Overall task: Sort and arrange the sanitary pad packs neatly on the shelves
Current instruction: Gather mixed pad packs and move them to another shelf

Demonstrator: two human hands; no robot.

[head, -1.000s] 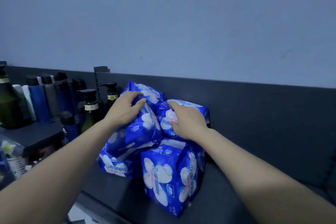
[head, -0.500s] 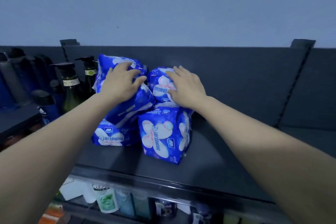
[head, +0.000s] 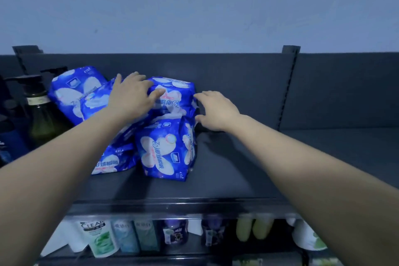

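Shelf (head: 237, 168): dark grey top board with a back panel; its right half lies bare.
Lower shelf (head: 194, 252): below the near edge, carrying a row of bottles (head: 101, 237).
Sanitary pad packs (head: 166, 153): blue with white petals, heaped at left-centre of the top shelf; one stands upright at the near side, others lean or lie behind and to its left.
Pump bottle (head: 40, 114): dark green, just left of the heap.
Left hand (head: 131, 95): released, fingers spread flat on top of the heap.
Right hand (head: 216, 110): released, fingers loosely bent, grasping nothing, just right of the heap; contact cannot be told.
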